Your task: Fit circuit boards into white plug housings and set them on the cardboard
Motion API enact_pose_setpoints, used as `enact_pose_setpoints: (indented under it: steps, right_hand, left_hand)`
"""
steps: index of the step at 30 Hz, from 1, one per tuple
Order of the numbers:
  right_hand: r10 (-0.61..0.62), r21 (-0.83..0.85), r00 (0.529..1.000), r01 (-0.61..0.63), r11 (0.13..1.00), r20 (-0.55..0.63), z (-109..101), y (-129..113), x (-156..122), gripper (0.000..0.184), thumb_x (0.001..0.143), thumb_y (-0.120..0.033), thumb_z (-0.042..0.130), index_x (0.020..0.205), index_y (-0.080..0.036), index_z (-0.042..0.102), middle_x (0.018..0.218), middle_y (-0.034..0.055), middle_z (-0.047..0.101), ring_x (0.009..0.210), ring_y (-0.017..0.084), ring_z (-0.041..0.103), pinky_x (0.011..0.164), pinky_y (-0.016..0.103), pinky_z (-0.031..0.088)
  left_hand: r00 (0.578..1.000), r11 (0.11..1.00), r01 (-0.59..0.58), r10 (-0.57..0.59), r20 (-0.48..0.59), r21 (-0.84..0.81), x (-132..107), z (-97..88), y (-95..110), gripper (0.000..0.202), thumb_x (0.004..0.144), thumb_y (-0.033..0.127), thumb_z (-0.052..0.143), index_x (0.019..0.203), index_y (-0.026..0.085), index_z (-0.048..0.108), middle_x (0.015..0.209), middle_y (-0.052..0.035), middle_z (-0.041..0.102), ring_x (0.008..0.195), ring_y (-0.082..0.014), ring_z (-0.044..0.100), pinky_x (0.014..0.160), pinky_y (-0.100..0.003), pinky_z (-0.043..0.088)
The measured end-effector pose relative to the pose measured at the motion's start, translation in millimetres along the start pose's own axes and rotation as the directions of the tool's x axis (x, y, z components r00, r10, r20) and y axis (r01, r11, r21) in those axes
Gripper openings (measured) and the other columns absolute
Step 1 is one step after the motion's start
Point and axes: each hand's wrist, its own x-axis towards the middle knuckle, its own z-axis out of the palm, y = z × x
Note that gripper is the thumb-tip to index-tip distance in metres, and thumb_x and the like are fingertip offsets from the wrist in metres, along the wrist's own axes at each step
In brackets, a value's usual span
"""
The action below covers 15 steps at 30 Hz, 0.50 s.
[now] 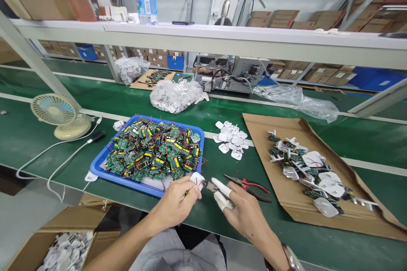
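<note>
My left hand (178,201) pinches a small white plastic cover (197,178) with a red wire at it, just off the front edge of the blue tray (96,168). White finger cots cover fingertips of my right hand (244,209). It is closed around what looks like pliers (210,186); their dark metal jaws reach to the cover, and the handles are hidden by my hand. Long-nose pliers (251,185) with red and black handles lie on the table just beyond my right hand. Many green circuit boards (155,152) with yellow-wrapped parts and red wires fill the tray.
Loose white covers (232,135) lie behind the pliers. Cardboard (265,152) at right bears covers joined with boards (318,173). A small fan (54,112) and its cable stand left. Bagged white parts (178,95) lie behind, under a shelf (203,38). An open carton (47,224) is below left.
</note>
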Motion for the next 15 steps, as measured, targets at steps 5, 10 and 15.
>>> enact_pose_setpoints:
  steps: [5,10,15]
  right_hand:
    - [0.361,0.462,0.927,-0.365,0.808,0.101,-3.3,-2.8,-1.1,0.045,0.088,-0.053,0.064,0.116,-0.020,0.073,0.070,-0.0022,0.054,0.057,0.012,0.046,0.054,0.025,0.044]
    - [-0.096,-0.047,0.988,0.091,0.995,-0.122,-4.3,-2.8,1.5,0.028,0.091,-0.027,0.058,0.115,-0.022,0.071,0.091,0.0060,0.066,0.080,0.019,0.059,0.072,0.031,0.049]
    - [-0.265,-0.567,0.958,0.157,0.809,-0.113,-4.9,-14.7,6.4,0.015,0.076,-0.008,0.061,0.076,-0.022,0.067,0.098,0.0098,0.064,0.091,0.025,0.054,0.083,0.041,0.043]
  left_hand:
    - [0.995,0.990,0.079,-0.086,-0.056,-0.118,1.7,-1.8,-11.8,0.043,0.097,0.033,0.045,0.062,0.018,0.065,0.069,-0.0036,0.063,0.070,-0.0174,0.060,0.066,-0.027,0.047]
    - [0.997,0.997,0.076,-0.077,-0.030,-0.014,0.7,-3.0,-8.2,0.039,0.096,0.028,0.045,0.066,0.020,0.068,0.071,-0.0027,0.063,0.074,-0.0181,0.061,0.068,-0.027,0.045]
    - [0.999,0.991,0.030,-0.027,-0.029,0.129,-1.4,0.7,4.0,0.036,0.098,0.024,0.042,0.070,0.019,0.064,0.077,-0.0034,0.061,0.077,-0.0180,0.061,0.071,-0.028,0.044]
